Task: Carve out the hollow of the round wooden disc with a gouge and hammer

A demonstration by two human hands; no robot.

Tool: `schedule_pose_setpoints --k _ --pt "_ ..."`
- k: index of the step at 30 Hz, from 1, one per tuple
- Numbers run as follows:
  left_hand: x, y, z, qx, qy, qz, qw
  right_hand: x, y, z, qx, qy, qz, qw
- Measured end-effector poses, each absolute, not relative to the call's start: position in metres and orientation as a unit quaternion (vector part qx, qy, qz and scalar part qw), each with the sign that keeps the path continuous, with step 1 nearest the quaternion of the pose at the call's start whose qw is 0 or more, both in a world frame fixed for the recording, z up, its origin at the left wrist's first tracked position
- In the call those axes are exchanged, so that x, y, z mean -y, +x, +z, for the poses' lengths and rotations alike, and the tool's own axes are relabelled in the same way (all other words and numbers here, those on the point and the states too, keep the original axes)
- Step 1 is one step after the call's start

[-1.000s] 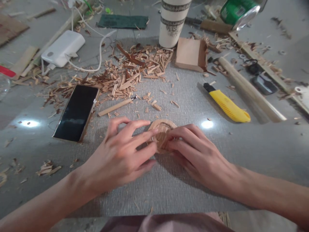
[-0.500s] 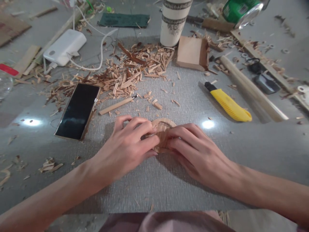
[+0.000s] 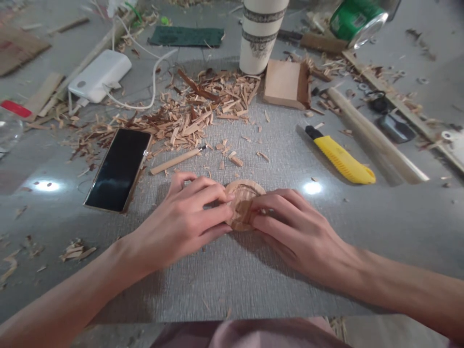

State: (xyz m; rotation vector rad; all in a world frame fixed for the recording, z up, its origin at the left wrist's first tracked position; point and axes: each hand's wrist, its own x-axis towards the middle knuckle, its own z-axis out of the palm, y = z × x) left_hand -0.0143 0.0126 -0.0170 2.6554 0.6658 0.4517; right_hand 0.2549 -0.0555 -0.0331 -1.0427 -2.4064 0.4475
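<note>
Between my hands, close to the table's front edge, is a small round wooden disc (image 3: 242, 205) with a raised rim and a hollowed face. My left hand (image 3: 197, 210) grips its left side, fingers curled over the rim. On the right side, the bent fingers of my right hand (image 3: 290, 220) hold the disc too, hiding that part of the rim. Just beyond the left hand lies a thin wooden-handled carving tool (image 3: 177, 160) with a dark metal tip. A yellow utility knife (image 3: 342, 157) rests past my right hand.
A black phone (image 3: 119, 169) lies left of my hands. Behind are a heap of wood shavings (image 3: 195, 118), a paper cup (image 3: 259, 43), a shallow square wooden piece (image 3: 284, 84) and a white power bank (image 3: 99, 76) with cables. A long pale stick (image 3: 380, 137) and a green can (image 3: 357, 21) are at right.
My left fingers have shifted slightly left on the disc, so more of its hollowed face shows. Both hands still hold it; the view has tilted slightly.
</note>
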Motion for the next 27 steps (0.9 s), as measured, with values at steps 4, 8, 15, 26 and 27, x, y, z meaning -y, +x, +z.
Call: schedule_pose_setpoints --k 4,8,15,26,27 --pt "-0.014 -0.015 -0.016 -0.219 0.949 0.157 0.162 0.058 0.257 -0.032 0.879 -0.380 0.159 0.238" --pt "-0.015 -0.012 -0.018 -0.215 0.955 0.153 0.137 0.058 0.255 -0.032 0.882 -0.384 0.152 0.225" --pt "-0.012 -0.012 -0.011 -0.215 0.958 0.132 0.134 0.049 0.256 -0.029 0.897 -0.357 0.154 0.209" --pt "-0.020 -0.014 -0.009 -0.183 0.970 0.122 0.108 0.043 0.261 -0.030 0.909 -0.336 0.118 0.215" --pt "-0.022 -0.013 -0.009 -0.178 0.971 0.120 0.109 0.043 0.261 -0.030 0.910 -0.337 0.117 0.213"
